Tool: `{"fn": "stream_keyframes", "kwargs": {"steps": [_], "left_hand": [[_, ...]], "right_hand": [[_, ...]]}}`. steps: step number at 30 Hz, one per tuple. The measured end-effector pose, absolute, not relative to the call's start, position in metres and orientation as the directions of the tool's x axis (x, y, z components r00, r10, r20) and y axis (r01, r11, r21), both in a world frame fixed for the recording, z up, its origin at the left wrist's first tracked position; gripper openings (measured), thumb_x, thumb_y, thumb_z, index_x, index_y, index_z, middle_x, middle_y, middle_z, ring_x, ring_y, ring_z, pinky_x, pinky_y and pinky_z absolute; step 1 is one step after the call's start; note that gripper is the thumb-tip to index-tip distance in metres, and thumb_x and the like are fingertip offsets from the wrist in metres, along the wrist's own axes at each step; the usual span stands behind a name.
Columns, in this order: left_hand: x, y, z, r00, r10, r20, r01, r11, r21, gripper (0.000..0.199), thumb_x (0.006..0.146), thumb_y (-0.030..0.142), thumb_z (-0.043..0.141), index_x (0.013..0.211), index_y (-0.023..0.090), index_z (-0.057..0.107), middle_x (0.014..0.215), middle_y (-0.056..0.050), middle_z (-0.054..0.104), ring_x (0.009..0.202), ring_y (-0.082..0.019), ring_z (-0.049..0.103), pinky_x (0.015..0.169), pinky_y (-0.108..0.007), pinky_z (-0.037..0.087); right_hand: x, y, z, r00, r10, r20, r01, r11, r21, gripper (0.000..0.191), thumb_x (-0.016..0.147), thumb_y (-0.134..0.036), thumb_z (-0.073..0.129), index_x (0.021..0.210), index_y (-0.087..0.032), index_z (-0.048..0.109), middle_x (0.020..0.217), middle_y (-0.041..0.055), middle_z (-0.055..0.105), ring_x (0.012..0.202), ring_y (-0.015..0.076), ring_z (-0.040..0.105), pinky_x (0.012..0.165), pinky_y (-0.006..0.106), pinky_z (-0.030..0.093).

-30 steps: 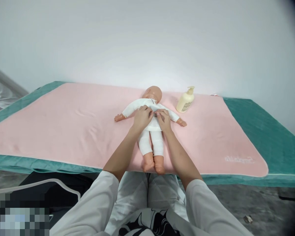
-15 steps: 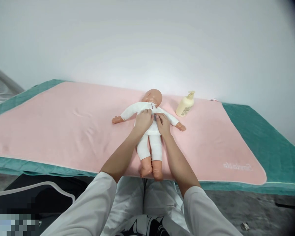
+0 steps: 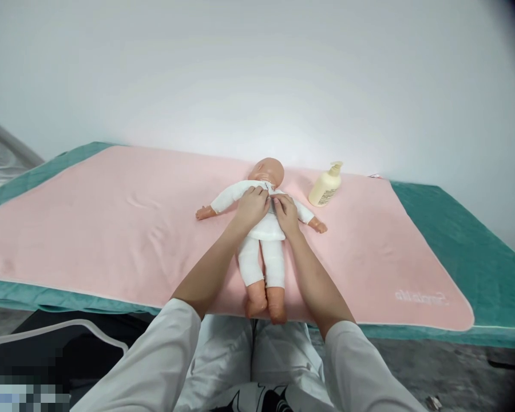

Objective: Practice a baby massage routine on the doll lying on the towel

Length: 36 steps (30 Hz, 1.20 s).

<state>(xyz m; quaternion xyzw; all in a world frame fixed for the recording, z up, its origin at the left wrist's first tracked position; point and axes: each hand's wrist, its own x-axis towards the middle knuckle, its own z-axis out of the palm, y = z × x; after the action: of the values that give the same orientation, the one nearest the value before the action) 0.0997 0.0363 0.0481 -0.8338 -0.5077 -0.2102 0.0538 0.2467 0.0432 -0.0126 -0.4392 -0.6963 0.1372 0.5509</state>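
A cream pump bottle is being supported upright by the pink mat, its contents being hidden by opaque walls. The white-clothed doll is being borne by the same mat, directly beneath the left hand and the right hand, its head beyond them and its feet nearer the person. Both hands are being rested on its chest, fingers bent inward, a narrow gap between (whether cloth is being pinched cannot be told). Dark print, too small to be read, is being carried by the bottle; pale lettering, reversed and blurred, is being displayed near the mat's right front corner.
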Motion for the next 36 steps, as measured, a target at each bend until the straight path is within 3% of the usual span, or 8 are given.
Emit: {"fn": "stream_keyframes", "kwargs": {"steps": [10,16,20,28,36], "left_hand": [[0.101,0.037,0.034,0.368,0.834,0.411,0.887,-0.447,0.115,0.025,0.097,0.022,0.044,0.104,0.011,0.066,0.105,-0.014,0.069,0.101,-0.028,0.061,0.089,-0.039,0.046],[0.1,0.033,0.034,0.35,0.808,0.474,0.871,-0.467,0.153,0.025,0.097,0.024,0.046,0.103,0.013,0.068,0.108,-0.013,0.067,0.106,-0.03,0.058,0.093,-0.042,0.046],[0.099,0.031,0.032,0.327,0.794,0.512,0.857,-0.478,0.194,0.025,0.095,0.024,0.048,0.108,0.015,0.068,0.122,-0.014,0.064,0.119,-0.031,0.052,0.099,-0.044,0.043],[0.099,0.033,0.033,0.341,0.82,0.46,0.866,-0.464,0.187,0.029,0.096,0.025,0.048,0.116,0.013,0.064,0.122,-0.014,0.066,0.118,-0.03,0.053,0.1,-0.044,0.042],[0.1,0.032,0.033,0.344,0.836,0.427,0.87,-0.455,0.191,0.028,0.096,0.026,0.046,0.112,0.013,0.066,0.117,-0.015,0.068,0.116,-0.032,0.054,0.098,-0.045,0.043]], "right_hand": [[0.246,0.042,-0.016,-0.058,0.804,0.592,0.51,0.534,-0.675,0.042,0.101,-0.047,0.038,0.1,-0.021,0.071,0.103,0.0089,0.074,0.101,0.0242,0.064,0.095,0.042,0.049],[0.246,0.039,-0.018,-0.029,0.788,0.616,0.487,0.549,-0.679,0.039,0.1,-0.047,0.04,0.109,-0.022,0.069,0.116,0.0099,0.07,0.113,0.0245,0.06,0.104,0.045,0.047],[0.246,0.038,-0.018,-0.031,0.773,0.633,0.457,0.575,-0.679,0.038,0.098,-0.047,0.043,0.114,-0.023,0.068,0.121,0.0104,0.067,0.119,0.0241,0.058,0.11,0.045,0.045],[0.246,0.04,-0.018,-0.055,0.825,0.562,0.451,0.523,-0.724,0.043,0.098,-0.049,0.043,0.122,-0.02,0.065,0.13,0.012,0.066,0.124,0.0248,0.058,0.114,0.046,0.042],[0.248,0.043,-0.021,-0.077,0.834,0.547,0.482,0.511,-0.712,0.044,0.099,-0.051,0.04,0.117,-0.022,0.068,0.123,0.0109,0.071,0.118,0.0254,0.062,0.109,0.048,0.045]]}}
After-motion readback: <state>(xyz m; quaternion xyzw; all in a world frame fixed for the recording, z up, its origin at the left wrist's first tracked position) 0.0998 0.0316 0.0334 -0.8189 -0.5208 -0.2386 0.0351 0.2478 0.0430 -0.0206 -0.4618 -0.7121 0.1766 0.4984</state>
